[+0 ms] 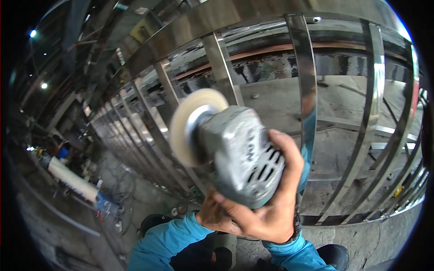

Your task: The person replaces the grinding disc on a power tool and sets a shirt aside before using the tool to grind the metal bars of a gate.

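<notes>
A grey angle grinder (239, 153) with a pale polishing disc (199, 124) is held up in front of me, its disc to the left. My right hand (275, 214) wraps round the vented body, with fingers along the right side and thumb below. My left hand (217, 217) is closed at the underside of the grinder, close against my right hand; most of its fingers are hidden. Behind the tool stands a shiny metal railing (303, 77) with upright flat bars. The disc looks blurred, and whether it touches a bar cannot be told.
The railing's thick top rail (253, 13) curves across the top. Metal strips lie on the concrete floor (339, 99) behind the bars. On the left are a long white object (72, 178) and scattered small things. My dark shoe (333, 256) shows at the bottom right.
</notes>
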The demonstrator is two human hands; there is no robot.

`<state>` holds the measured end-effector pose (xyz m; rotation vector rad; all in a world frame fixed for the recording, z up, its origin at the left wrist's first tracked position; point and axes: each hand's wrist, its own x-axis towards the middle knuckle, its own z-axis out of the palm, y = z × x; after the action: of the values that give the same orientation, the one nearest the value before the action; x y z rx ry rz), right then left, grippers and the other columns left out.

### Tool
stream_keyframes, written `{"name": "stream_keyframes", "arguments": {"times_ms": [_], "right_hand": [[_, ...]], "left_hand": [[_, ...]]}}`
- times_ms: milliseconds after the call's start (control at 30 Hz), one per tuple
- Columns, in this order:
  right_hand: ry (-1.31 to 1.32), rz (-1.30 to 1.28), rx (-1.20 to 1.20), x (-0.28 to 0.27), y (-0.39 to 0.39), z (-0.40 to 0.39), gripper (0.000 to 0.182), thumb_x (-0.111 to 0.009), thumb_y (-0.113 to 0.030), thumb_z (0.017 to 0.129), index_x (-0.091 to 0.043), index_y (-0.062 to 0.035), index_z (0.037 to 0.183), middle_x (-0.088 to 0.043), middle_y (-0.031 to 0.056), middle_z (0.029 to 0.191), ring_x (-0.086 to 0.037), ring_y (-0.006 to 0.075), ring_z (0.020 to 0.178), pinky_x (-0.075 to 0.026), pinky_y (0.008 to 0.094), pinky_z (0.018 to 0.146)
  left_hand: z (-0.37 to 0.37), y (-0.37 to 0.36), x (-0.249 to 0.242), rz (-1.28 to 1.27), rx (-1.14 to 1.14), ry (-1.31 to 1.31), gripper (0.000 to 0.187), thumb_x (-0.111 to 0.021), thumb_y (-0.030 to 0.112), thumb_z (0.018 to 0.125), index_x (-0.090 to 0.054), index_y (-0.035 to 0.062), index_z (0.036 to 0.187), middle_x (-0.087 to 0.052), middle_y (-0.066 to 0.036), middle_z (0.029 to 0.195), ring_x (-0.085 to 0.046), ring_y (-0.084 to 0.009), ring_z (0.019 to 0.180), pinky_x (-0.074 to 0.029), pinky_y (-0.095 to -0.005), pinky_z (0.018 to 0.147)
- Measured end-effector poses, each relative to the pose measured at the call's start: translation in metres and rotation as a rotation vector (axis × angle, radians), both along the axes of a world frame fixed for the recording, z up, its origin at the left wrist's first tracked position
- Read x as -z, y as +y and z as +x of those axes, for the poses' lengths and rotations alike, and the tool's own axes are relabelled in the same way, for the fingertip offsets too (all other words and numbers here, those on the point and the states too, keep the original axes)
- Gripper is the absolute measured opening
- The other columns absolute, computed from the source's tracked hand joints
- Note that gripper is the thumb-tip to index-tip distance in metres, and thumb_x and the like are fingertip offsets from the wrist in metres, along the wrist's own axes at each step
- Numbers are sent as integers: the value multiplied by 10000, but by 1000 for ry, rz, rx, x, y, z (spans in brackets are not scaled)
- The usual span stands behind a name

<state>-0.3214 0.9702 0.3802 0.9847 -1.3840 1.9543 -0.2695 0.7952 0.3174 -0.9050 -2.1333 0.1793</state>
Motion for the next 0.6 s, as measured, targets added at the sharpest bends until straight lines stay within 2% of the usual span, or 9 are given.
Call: {"name": "stream_keyframes", "arguments": {"times_ms": [67, 133, 267, 367, 400, 467, 533, 567, 600], "right_hand": [[28, -86, -162, -1, -14, 4, 1042, -886, -79, 678, -245, 47, 1490, -366, 219, 1421, -477, 321, 1304, -395, 406, 1105], [-17, 2, -147, -10, -20, 13, 1032, -896, -76, 675, -270, 44, 1487, -443, 232, 1384, -520, 312, 1286, -427, 393, 1080], [-107, 25, -411, -18, -42, 12, 994, -889, -130, 725, -271, 24, 1488, -534, 253, 1334, -587, 325, 1237, -448, 408, 1057], [-167, -43, -636, -20, -57, 6, 1001, -897, -172, 750, -249, -9, 1495, -553, 208, 1305, -584, 283, 1204, -452, 391, 1048], [-291, -158, -841, -19, -66, 5, 988, -889, -153, 754, -251, -31, 1498, -562, 177, 1285, -588, 262, 1171, -464, 383, 1027], [-322, -188, -862, -16, -73, -1, 884, -825, -110, 801, -260, -50, 1478, -586, 189, 1256, -616, 264, 1127, -494, 389, 980], [-371, -247, -876, -18, -71, -2, 861, -824, -100, 799, -292, -48, 1474, -555, 137, 1260, -576, 226, 1126, -480, 368, 980], [-427, -279, -876, -15, -73, -1, 854, -825, -101, 779, -324, -43, 1469, -562, 139, 1259, -587, 225, 1112, -484, 362, 971], [-423, -295, -814, -13, -76, 0, 878, -830, -157, 763, -325, -33, 1470, -571, 146, 1246, -601, 234, 1087, -497, 364, 955]], "left_hand": [[15, -11, 14, -5, -124, 74, 984, -762, 634, 765, -457, -44, 1410, -638, -229, 1221, -651, -379, 1092, -419, -517, 1051], [33, -21, 18, -12, -239, 130, 971, -736, 627, 795, -434, -36, 1437, -649, -232, 1211, -661, -378, 1076, -413, -521, 1049], [75, -29, -10, -71, -389, 158, 944, -684, 613, 855, -386, -19, 1491, -670, -238, 1190, -683, -376, 1042, -400, -530, 1044], [99, -23, -28, -91, -449, 118, 934, -641, 614, 892, -349, -7, 1525, -681, -245, 1175, -698, -366, 1020, -381, -531, 1051], [104, -20, -32, -93, -464, 104, 937, -623, 623, 899, -335, -4, 1533, -682, -249, 1170, -702, -357, 1015, -368, -528, 1060], [110, -16, -43, -108, -493, 51, 936, -511, 697, 924, -318, 38, 1559, -675, -262, 1194, -705, -303, 1038, -298, -495, 1113], [109, -15, -53, -181, -502, 33, 977, -528, 716, 905, -318, 4, 1541, -688, -279, 1096, -711, -326, 955, -318, -502, 1089], [108, -14, -57, -190, -500, 33, 941, -483, 719, 922, -322, 39, 1552, -687, -280, 1128, -710, -294, 985, -299, -473, 1107], [108, -17, -60, -210, -495, 37, 816, -373, 663, 991, -333, 80, 1560, -690, -263, 1167, -705, -276, 1013, -277, -475, 1133]]}}
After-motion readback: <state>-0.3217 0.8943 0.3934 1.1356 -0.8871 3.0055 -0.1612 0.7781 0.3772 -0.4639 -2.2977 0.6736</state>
